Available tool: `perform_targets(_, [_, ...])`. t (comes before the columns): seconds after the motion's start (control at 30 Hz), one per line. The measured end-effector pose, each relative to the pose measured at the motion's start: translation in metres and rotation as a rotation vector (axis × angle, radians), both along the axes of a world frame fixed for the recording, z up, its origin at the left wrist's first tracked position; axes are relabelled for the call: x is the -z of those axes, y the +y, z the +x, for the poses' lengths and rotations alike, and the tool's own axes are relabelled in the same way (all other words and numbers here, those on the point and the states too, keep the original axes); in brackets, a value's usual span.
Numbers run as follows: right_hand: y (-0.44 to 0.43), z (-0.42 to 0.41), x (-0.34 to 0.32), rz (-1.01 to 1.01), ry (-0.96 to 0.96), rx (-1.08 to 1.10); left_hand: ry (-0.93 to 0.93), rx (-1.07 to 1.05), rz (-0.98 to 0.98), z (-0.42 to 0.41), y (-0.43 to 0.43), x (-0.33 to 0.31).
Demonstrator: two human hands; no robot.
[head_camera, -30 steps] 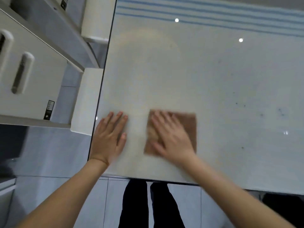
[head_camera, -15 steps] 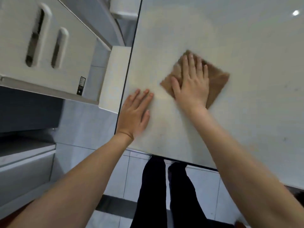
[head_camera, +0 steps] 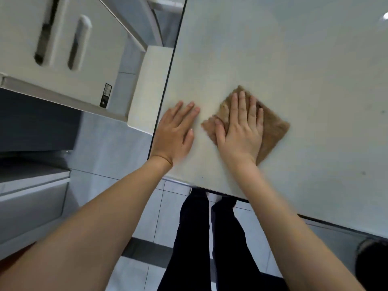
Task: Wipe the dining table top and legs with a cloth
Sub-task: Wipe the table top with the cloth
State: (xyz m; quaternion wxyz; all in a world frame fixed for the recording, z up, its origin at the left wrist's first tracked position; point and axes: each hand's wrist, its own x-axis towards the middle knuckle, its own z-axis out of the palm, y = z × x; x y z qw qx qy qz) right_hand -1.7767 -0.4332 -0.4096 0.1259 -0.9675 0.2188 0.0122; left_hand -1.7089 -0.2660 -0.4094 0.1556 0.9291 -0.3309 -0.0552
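Head view — right hand pressing cloth, seemingly

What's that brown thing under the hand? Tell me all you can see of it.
It is a brown cloth, soft and fuzzy-looking, square, with a zigzag-cut edge. It lies flat on the pale table top, turned cornerwise, near the table's left edge. The right hand presses on it with straight fingers, covering much of it. The left hand rests beside it, apart.

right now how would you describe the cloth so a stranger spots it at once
Find the pale table top and go to its near left corner. There the right hand presses flat on the cloth, beside the bare left hand. It is the only brown, diamond-turned square there.
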Motion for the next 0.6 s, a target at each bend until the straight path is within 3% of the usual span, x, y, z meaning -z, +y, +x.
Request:
perform_targets(0.17, [-0.014, -0.092, -0.006, -0.02, -0.011, -0.672, 0.023, -0.002, 0.039, -0.001, -0.002, -0.003])
perform_targets(0.23, [-0.043, -0.094, -0.005, -0.033, 0.007, -0.762, 0.017, -0.007, 0.027, 0.0, -0.001, -0.002])
perform_targets(0.47, [-0.114, 0.054, 0.003, -0.058, -0.033, -0.239, 0.002, -0.02, -0.036, -0.001, 0.001, 0.002])
perform_targets(0.6, [-0.133, 0.151, 0.0, -0.018, 0.043, 0.048, 0.011, -0.012, -0.049, -0.001, 0.002, 0.001])
